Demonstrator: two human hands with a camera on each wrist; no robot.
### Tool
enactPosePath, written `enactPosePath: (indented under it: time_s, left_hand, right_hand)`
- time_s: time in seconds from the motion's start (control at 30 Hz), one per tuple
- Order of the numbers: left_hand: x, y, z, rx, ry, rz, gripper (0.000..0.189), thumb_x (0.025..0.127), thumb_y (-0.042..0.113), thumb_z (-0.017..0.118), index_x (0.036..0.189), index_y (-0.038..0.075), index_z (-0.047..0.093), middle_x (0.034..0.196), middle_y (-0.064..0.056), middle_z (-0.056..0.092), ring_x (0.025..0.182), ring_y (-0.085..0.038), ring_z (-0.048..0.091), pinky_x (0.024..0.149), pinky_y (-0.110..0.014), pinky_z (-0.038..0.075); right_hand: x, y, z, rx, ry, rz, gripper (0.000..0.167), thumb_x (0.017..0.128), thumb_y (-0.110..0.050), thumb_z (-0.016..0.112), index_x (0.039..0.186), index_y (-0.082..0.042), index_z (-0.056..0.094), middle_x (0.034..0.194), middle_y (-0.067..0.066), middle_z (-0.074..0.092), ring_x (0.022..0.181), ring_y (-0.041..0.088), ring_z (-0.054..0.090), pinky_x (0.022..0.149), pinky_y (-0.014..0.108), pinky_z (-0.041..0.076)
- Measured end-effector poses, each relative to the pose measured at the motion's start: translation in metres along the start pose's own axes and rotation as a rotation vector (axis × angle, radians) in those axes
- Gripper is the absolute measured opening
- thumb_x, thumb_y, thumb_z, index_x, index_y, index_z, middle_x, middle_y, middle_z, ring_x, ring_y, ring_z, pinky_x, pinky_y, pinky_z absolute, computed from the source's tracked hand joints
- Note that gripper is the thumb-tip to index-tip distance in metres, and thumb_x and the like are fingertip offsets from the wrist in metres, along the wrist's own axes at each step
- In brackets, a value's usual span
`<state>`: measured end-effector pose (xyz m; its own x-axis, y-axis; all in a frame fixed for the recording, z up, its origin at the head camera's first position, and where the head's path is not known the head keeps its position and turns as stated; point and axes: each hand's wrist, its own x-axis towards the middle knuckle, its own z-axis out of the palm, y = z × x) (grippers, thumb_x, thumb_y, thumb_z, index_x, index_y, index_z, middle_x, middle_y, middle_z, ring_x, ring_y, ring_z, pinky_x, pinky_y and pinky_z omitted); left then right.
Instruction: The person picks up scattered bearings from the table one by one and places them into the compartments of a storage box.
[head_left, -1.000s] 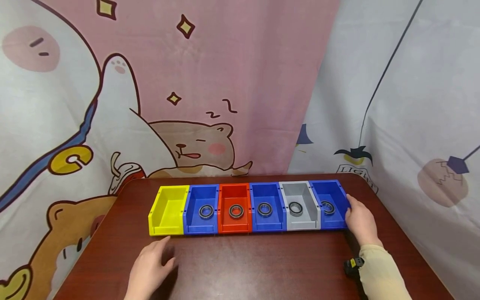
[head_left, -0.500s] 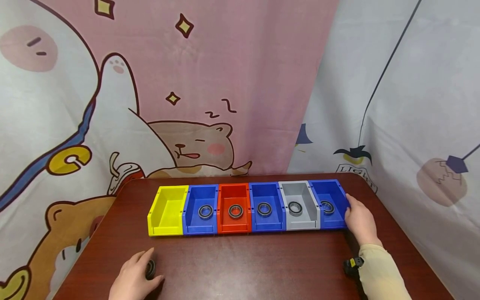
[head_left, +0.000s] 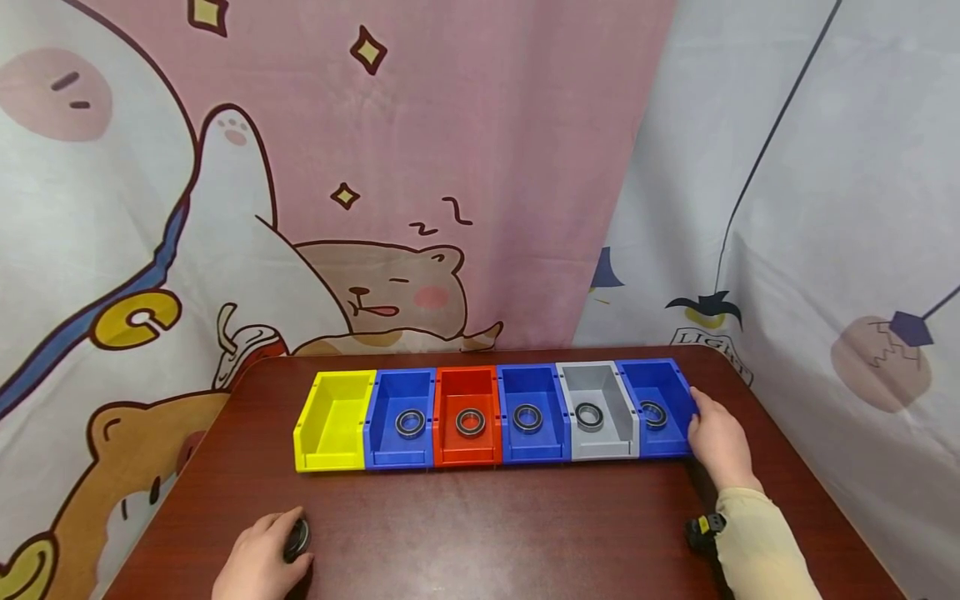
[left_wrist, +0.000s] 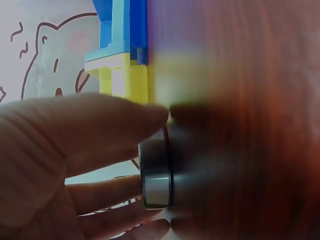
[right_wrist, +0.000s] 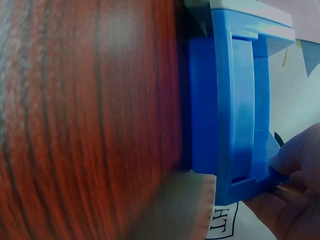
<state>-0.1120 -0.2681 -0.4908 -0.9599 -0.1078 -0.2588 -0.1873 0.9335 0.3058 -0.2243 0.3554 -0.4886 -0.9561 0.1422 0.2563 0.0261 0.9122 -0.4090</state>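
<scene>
My left hand (head_left: 258,557) is low at the left of the table, its thumb and fingers around a dark ring-shaped ball bearing (head_left: 297,539). In the left wrist view the bearing (left_wrist: 156,172) shows its shiny outer rim, flat side toward the tabletop; I cannot tell whether it touches the wood. The thumb meets its upper edge and fingers lie behind it. My right hand (head_left: 722,440) pinches the outer side wall of the rightmost blue bin (head_left: 678,408), thumb (right_wrist: 295,155) on the wall in the right wrist view. A bearing (head_left: 653,414) lies in that bin.
To its left, a grey bin (head_left: 618,451), a blue bin (head_left: 536,451), a red bin (head_left: 468,454) and another blue bin (head_left: 401,457) hold one bearing each. The yellow bin (head_left: 333,417) at the left end shows none. A patterned curtain (head_left: 525,167) hangs behind the table.
My left hand has drawn back toward the near left, away from the yellow bin. The bearing, unseen a second ago, now shows between its thumb and fingers. My right hand stays on the blue bin.
</scene>
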Motion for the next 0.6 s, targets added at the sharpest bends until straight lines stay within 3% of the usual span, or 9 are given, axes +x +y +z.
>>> enactPosePath:
  time_s: [0.27, 0.6]
  left_hand:
    - [0.0006, -0.001, -0.002, 0.008, 0.027, 0.018, 0.052, 0.078, 0.021, 0.081, 0.122, -0.002, 0.064, 0.107, -0.022, 0.063, 0.099, -0.042, 0.059, 0.082, -0.058, 0.048]
    - [0.0036, -0.0028, -0.0048, 0.036, 0.129, 0.127, 0.044, 0.073, 0.021, 0.081, 0.11, -0.001, 0.071, 0.094, -0.013, 0.068, 0.086, -0.036, 0.064, 0.08, -0.057, 0.051]
  right_hand:
    - [-0.0001, -0.0001, -0.0012, 0.009, -0.015, 0.016, 0.05, 0.093, 0.003, 0.051, 0.14, 0.015, 0.04, 0.132, 0.041, 0.045, 0.118, 0.058, 0.046, 0.094, 0.067, 0.04]
    - [-0.0003, 0.0001, -0.0007, 0.014, -0.018, 0.012, 0.05, 0.093, 0.003, 0.051, 0.14, 0.015, 0.039, 0.133, 0.041, 0.045, 0.119, 0.058, 0.045, 0.095, 0.067, 0.039]
